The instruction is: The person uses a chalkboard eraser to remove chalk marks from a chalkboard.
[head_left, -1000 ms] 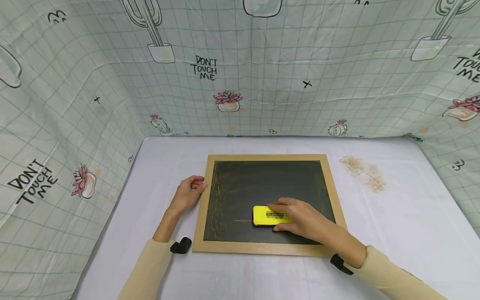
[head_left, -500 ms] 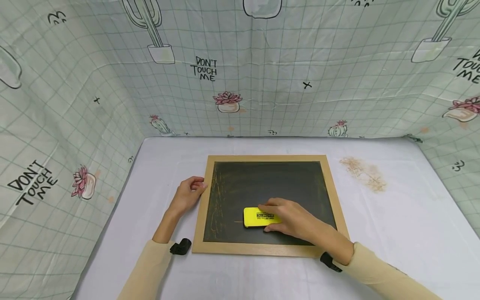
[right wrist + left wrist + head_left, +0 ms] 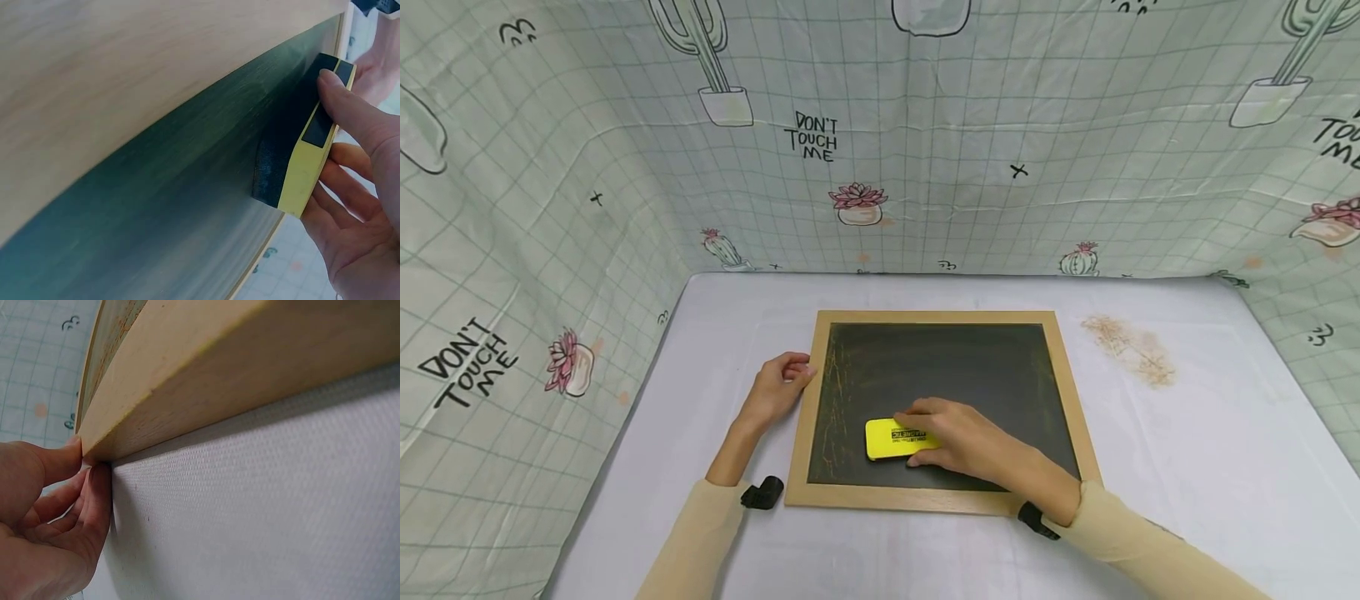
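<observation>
A small chalkboard [image 3: 970, 367] in a pale wooden frame lies flat, with yellowish chalk marks down its left side. My right hand [image 3: 962, 437] holds a yellow and black magnetic eraser [image 3: 883, 439] against the lower middle of the board. In the right wrist view, the thumb is on one long side of the eraser [image 3: 300, 178] and the fingers are around the other; its dark felt faces the board. At the board's left edge, my left hand [image 3: 772, 390] grips the wooden frame [image 3: 156, 369], thumb on the frame and fingers curled at its lower edge.
Brownish chalk dust [image 3: 1131, 350] is smeared on the white tabletop [image 3: 1195, 442] right of the board. A grid-patterned cloth [image 3: 955, 133] with cactus drawings hangs behind and at both sides. Black wrist devices [image 3: 763, 493] are worn on both arms.
My right hand has slid the eraser left along the board, and the short horizontal chalk line beside it no longer shows. The left hand keeps its place on the frame.
</observation>
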`<move>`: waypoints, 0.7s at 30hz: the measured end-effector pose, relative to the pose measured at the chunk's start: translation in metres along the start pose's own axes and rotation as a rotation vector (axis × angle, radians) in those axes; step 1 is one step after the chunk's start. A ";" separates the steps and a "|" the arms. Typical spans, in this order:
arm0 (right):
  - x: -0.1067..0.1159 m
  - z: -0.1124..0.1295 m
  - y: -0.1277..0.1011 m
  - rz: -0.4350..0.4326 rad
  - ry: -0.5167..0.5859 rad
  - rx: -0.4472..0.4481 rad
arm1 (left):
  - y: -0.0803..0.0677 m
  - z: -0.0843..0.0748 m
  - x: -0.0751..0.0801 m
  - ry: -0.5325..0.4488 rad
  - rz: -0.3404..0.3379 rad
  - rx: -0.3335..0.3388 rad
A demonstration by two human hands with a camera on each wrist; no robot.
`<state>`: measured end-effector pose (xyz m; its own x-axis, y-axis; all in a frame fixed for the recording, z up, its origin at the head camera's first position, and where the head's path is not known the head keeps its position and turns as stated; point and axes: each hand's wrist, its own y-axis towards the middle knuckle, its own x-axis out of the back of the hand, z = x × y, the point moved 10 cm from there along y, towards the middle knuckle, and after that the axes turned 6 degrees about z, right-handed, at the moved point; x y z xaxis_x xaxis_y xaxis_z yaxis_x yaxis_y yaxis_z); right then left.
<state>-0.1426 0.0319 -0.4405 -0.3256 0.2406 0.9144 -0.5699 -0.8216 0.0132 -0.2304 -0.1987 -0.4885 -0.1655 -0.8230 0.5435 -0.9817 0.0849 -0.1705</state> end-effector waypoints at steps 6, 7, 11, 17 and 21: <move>-0.004 0.008 0.010 0.008 -0.011 0.026 | 0.000 0.000 0.000 0.000 0.002 0.002; -0.005 0.010 0.011 0.014 -0.010 0.027 | 0.000 0.000 -0.001 0.000 0.002 0.005; -0.008 0.015 0.016 0.029 -0.010 0.032 | 0.000 0.002 -0.001 0.003 0.002 0.020; -0.010 0.018 0.020 0.043 -0.023 0.029 | -0.001 0.002 -0.001 0.000 0.005 0.023; -0.010 0.017 0.019 0.037 -0.032 0.034 | -0.001 0.001 -0.002 0.001 0.005 0.015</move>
<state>-0.1367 0.0049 -0.4428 -0.3215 0.1936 0.9269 -0.5320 -0.8467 -0.0077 -0.2290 -0.1981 -0.4898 -0.1704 -0.8221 0.5433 -0.9794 0.0806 -0.1852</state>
